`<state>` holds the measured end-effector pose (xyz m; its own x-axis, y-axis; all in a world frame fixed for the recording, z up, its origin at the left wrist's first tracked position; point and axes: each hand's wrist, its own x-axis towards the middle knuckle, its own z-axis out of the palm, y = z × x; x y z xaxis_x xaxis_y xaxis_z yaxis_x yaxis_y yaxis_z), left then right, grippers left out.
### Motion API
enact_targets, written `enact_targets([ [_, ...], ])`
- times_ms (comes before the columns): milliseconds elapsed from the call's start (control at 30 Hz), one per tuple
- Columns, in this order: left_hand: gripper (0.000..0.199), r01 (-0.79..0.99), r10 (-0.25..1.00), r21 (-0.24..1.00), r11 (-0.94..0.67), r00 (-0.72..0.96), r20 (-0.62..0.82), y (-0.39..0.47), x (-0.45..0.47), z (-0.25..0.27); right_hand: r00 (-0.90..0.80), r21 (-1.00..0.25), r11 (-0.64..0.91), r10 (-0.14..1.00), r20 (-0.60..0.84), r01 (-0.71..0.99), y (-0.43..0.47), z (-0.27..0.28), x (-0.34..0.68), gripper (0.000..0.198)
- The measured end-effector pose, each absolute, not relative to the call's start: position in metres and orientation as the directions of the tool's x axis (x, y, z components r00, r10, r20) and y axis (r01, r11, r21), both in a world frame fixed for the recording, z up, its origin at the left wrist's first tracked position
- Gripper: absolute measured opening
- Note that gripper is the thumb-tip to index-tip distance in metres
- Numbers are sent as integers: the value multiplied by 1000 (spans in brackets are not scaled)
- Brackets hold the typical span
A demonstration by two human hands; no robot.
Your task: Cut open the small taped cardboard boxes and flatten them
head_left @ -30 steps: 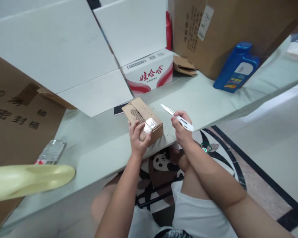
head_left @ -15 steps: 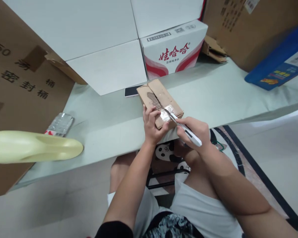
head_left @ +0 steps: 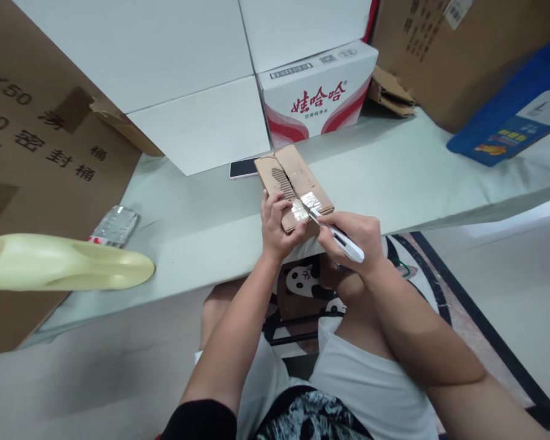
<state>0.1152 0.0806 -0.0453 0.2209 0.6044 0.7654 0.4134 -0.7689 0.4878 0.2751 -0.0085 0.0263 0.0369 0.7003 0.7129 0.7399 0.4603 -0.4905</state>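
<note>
A small brown cardboard box [head_left: 306, 174] lies near the table's front edge, with a torn patch and clear tape [head_left: 301, 208] across its seam. My left hand [head_left: 277, 223] grips the box's near left corner, fingers bent over the top and thumb along the near side. In my right hand [head_left: 355, 235] is a white utility knife [head_left: 343, 242], closed in the fist. Its blade points up and left, and the tip meets the tape at the seam. How deep the blade sits cannot be made out. A dark phone [head_left: 244, 168] lies just behind the box.
White cartons [head_left: 197, 128] and a red-and-white carton [head_left: 318, 101] line the back. Large brown cartons [head_left: 41, 177] stand at left and right. A blue jug [head_left: 513, 113] is at the right. A pale yellow bottle [head_left: 68, 261] and a clear package [head_left: 116, 226] are at the left.
The knife and my right hand have shifted slightly left and toward the box's near end, with the blade still at the tape. The box has tilted a little; my left hand keeps its grip.
</note>
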Motion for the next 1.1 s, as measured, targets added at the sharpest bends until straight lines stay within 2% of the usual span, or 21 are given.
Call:
enact_targets([
  [133,40,387,631,523,-760,244,737,81,111,-46,42,-522,428,743,668,738,-8,27,276,22],
  [300,48,385,693,584,-715,274,667,82,106,-43,14,-464,508,664,748,726,-19,29,277,16],
  [400,53,387,714,604,-696,285,640,81,105,-42,26,-497,511,678,734,702,-31,29,280,18],
  [500,67,372,727,625,-686,301,617,81,102,-41,191,-592,475,652,734,652,-36,23,290,20],
  [567,80,360,764,674,-646,297,573,80,98,-41,387,-680,384,604,696,624,-29,14,299,20],
  [633,88,332,817,747,-575,266,511,79,92,-39,479,-748,272,626,615,606,-12,0,308,22],
  [733,82,185,902,886,-426,164,399,75,83,-33,366,-743,145,798,478,653,21,-27,317,34],
  [833,68,-44,966,966,-256,-43,255,72,71,-26,226,-676,26,932,283,737,46,-49,315,55],
  [900,62,-181,979,974,-137,-177,105,72,59,-25,158,-634,-20,974,162,773,52,-54,307,66],
  [967,53,-282,959,959,-17,-275,-64,72,41,-29,122,-608,-24,985,120,794,52,-54,297,68],
  [1033,56,-284,908,957,51,-387,-163,71,20,-37,93,-593,2,987,129,806,49,-51,289,60],
  [1100,68,-144,894,987,65,-432,-122,71,1,-48,27,-593,52,992,123,804,45,-49,283,48],
])
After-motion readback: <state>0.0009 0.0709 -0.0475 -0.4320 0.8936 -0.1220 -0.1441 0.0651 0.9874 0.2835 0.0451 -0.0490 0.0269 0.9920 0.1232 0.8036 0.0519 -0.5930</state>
